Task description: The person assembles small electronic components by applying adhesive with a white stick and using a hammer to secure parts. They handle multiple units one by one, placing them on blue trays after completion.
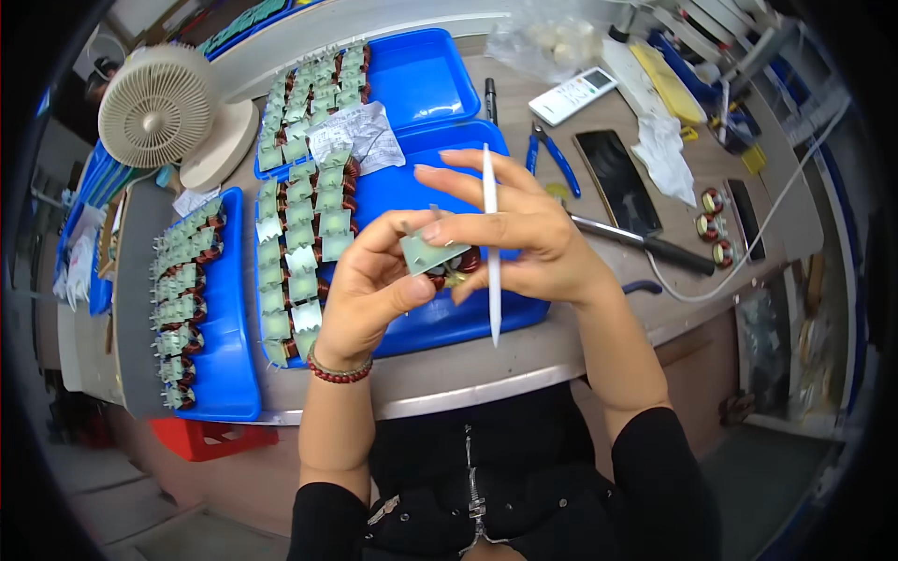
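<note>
Green-topped coil [436,251] in left hand [369,273], right hand [544,232] touching (with white stick [493,266])

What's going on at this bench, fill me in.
A person's left hand grips a coil part with a pale green plate, above a blue tray. The right hand is on it too and also holds a white pen-like stick. Similar parts sit in rows along the tray's left side.

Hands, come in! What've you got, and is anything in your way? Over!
Left hand gripping coil with pale green board. Right hand touching it, also holding white pointed stick. Nothing obvious in the way; blue tray beneath. Over.
</note>
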Tool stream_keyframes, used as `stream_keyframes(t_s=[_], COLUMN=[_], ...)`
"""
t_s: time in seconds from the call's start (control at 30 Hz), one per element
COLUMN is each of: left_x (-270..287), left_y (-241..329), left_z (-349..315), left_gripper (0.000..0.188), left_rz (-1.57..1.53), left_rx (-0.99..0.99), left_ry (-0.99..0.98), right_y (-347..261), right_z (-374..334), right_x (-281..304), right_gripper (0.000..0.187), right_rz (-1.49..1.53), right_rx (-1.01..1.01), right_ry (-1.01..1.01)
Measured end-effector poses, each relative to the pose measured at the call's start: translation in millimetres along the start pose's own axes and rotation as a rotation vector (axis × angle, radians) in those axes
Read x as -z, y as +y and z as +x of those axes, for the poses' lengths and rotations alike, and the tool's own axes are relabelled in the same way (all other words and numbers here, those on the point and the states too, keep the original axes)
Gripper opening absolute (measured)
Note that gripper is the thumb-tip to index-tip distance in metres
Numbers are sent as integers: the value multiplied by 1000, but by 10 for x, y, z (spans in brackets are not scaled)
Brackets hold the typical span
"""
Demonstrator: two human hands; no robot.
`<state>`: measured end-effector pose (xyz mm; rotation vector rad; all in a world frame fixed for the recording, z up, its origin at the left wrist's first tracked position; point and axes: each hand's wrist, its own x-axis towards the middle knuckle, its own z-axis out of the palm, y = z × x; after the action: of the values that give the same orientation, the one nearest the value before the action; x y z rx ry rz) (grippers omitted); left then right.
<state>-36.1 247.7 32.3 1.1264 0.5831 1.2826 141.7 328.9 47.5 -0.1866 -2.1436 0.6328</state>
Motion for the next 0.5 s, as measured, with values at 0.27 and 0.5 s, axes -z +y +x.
stream_keyframes(t_s=[0.27, 0.5], left_x=[-443, -668], left_y=[337, 166], left_z=[-279, -662], left_gripper=[54, 76], left_rz=[-27, -327], left_rx=[-12, 5], left_ry=[-129, -53], right_y=[-622, -843], right_z=[-61, -270], right_x=[141, -77], right_gripper=[48, 65], right_rz=[-21, 108], right_rx=[144, 104], right_ry=[109, 58])
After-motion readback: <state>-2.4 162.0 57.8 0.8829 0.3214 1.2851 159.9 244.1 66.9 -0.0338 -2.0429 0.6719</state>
